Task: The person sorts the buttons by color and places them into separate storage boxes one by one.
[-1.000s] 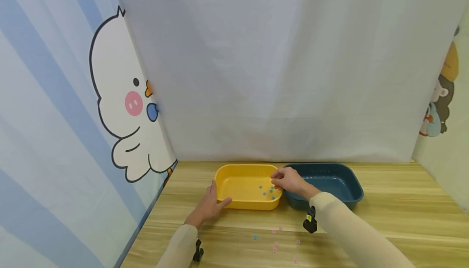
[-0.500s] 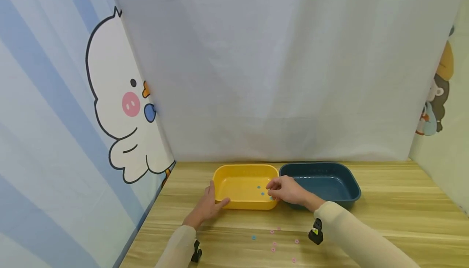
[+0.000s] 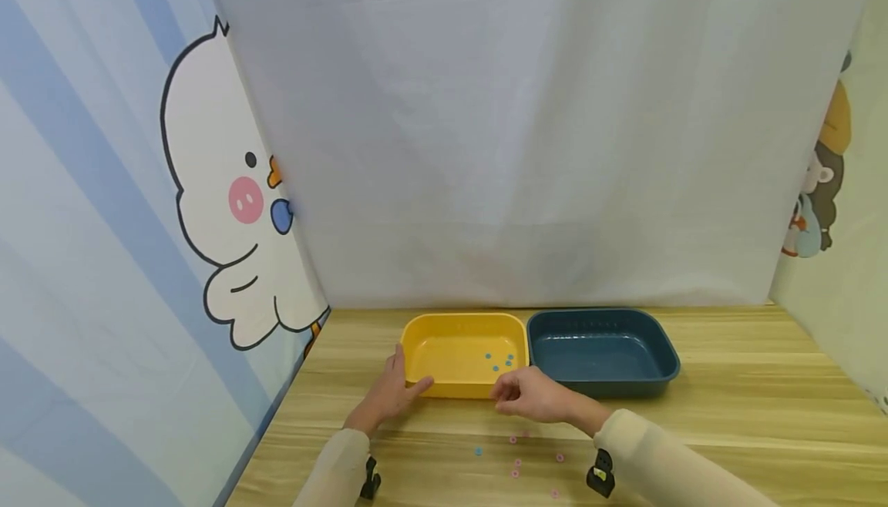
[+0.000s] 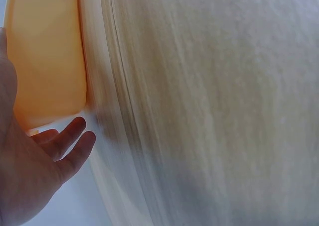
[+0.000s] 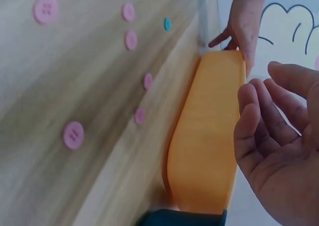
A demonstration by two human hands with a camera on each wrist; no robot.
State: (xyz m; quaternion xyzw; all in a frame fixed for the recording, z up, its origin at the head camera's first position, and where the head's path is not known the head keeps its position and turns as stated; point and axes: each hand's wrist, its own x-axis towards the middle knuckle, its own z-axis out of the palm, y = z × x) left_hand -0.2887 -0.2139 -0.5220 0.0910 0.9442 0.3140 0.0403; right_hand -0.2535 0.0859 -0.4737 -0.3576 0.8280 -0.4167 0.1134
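Observation:
My left hand (image 3: 390, 393) rests at the near left corner of the yellow tray (image 3: 444, 390), its thumb at the front rim and fingers along the left side. In the left wrist view, several of its fingers (image 4: 75, 154) are loosely extended below the tray. Just in front of the tray's near right corner, my right hand (image 3: 534, 395) hovers with loosely curled fingers, and the right wrist view shows nothing between them. Several blue buttons (image 3: 496, 368) lie inside the yellow tray, towards its right end.
A dark blue tray (image 3: 603, 385) stands against the yellow tray's right side. Several pink buttons (image 5: 74, 135) and one blue button (image 3: 479, 451) are scattered on the wooden table (image 3: 735, 407) in front. A pale cloth (image 3: 541, 145) hangs behind the trays.
My right hand has come from above the yellow tray's right end towards me, past its front rim, uncovering blue buttons and the dark blue tray. My left hand has stayed at its corner.

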